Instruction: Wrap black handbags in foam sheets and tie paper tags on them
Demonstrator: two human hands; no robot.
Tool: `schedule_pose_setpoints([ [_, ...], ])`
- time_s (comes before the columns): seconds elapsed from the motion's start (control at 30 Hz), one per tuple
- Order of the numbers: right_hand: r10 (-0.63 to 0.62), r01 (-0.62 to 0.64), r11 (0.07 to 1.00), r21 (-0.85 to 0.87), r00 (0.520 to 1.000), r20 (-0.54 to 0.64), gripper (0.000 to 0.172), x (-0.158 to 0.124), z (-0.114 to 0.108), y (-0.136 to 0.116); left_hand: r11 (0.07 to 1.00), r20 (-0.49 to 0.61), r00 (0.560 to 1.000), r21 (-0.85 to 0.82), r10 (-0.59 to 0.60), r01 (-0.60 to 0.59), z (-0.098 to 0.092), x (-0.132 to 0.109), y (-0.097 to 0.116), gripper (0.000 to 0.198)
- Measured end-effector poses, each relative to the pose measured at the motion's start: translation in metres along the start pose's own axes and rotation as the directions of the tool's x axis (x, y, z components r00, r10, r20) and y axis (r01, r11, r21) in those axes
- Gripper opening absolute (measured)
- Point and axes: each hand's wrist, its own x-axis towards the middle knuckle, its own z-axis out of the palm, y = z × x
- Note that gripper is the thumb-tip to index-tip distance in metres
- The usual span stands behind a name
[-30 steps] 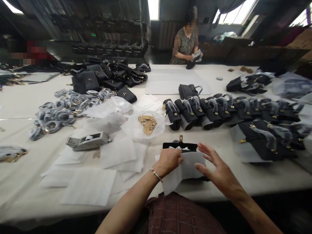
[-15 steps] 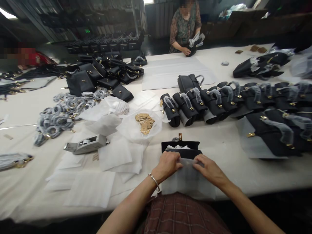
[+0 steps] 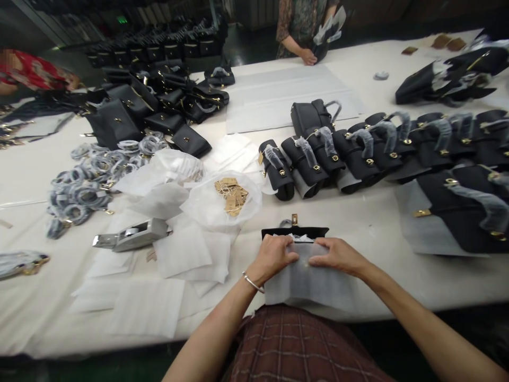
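A small black handbag (image 3: 295, 232) with a gold clasp lies at the table's near edge, mostly covered by a white foam sheet (image 3: 308, 284). My left hand (image 3: 273, 257) has its fingers curled on the sheet's top edge at the left. My right hand (image 3: 336, 255) presses the same edge from the right, fingers together. Both hands sit over the bag's open flap, where white paper stuffing shows.
A row of wrapped black bags (image 3: 358, 154) lies beyond and to the right. A clear bag of tan tags (image 3: 230, 195), a tape dispenser (image 3: 131, 236) and loose foam sheets (image 3: 147, 305) lie left. Coiled straps (image 3: 91, 183) lie far left. A person's hand (image 3: 308, 55) works across the table.
My right hand came down from open in the air onto the foam sheet. Both hands then pushed the sheet's top edge up toward the bag's flap. The view tilted downward.
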Motion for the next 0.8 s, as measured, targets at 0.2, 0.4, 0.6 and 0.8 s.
schedule_pose_setpoints([
  [0.2,0.015,-0.021,0.976,-0.218,0.999,-0.03,0.038,0.006,-0.005,-0.002,0.984,-0.258,0.962,0.169,0.091,-0.048,0.007,-0.005,0.01,0.036],
  [0.4,-0.03,-0.001,0.946,-0.325,0.995,-0.09,0.031,0.003,0.006,0.002,0.885,-0.166,0.888,0.275,0.428,-0.375,0.038,-0.039,0.009,0.02],
  [0.6,-0.504,0.278,0.821,-0.498,0.763,-0.406,0.035,-0.02,0.013,-0.007,0.854,-0.201,0.847,0.301,0.492,-0.425,0.052,-0.044,0.002,0.025],
  [0.8,-0.468,0.437,0.883,-0.169,0.805,-0.365,0.015,-0.034,0.048,0.001,0.858,-0.242,0.829,0.256,0.503,-0.446,0.058,-0.046,0.0,0.023],
])
